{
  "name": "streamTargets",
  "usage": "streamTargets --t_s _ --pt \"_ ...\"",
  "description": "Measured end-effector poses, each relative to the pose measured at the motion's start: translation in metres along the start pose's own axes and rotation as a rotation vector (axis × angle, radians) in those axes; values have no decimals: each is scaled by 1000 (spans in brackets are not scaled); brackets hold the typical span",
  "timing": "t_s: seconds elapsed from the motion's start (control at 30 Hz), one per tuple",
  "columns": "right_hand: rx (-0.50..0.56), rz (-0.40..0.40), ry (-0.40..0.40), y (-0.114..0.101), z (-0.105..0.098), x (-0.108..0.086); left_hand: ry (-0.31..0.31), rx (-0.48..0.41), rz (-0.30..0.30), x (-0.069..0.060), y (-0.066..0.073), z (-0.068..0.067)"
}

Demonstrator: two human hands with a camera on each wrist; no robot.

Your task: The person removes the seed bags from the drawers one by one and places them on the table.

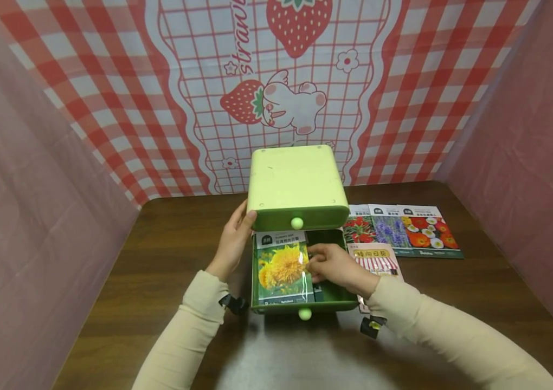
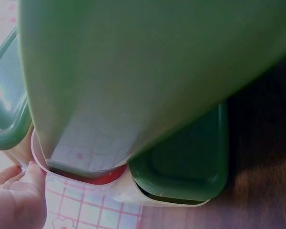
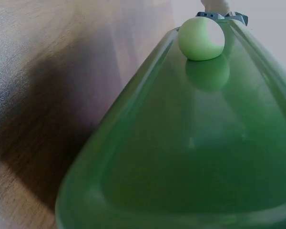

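A small two-drawer box with a pale yellow-green top stands mid-table. Its lower green drawer is pulled out, while the upper drawer front sits closed. Inside the open drawer lies a seed packet printed with yellow flowers; a dark corner of something similar shows beside it. My right hand reaches into the drawer and pinches that packet's right edge, fingers bent. Against the box's left side rests my left hand, its fingers extended; the left wrist view shows the fingertips touching the box wall.
Right of the box, three seed packets with red, purple and orange flowers overlap on the wooden table. A pink packet lies nearer, partly behind my right wrist. A checked strawberry cloth hangs behind, with pink curtains at both sides.
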State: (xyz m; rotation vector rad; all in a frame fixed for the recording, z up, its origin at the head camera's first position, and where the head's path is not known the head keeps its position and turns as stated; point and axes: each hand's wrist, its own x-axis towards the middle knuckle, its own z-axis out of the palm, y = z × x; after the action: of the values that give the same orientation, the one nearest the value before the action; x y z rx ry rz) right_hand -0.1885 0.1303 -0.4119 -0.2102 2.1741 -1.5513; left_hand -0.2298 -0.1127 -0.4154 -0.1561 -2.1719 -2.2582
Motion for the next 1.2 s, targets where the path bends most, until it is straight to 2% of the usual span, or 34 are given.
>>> streamTargets --t_s 0.27,0.53,0.93,1.2 --pt "-3 4 -57 2 7 1 -10 13 3 -1 1 -1" --pt "-40 -3 -7 1 5 2 -11 -10 11 -1 1 0" --pt "27 37 -6 -9 -11 -3 -5 7 -4 -1 1 0" --pt "50 55 -69 -12 -32 -18 -10 12 7 0 0 0"
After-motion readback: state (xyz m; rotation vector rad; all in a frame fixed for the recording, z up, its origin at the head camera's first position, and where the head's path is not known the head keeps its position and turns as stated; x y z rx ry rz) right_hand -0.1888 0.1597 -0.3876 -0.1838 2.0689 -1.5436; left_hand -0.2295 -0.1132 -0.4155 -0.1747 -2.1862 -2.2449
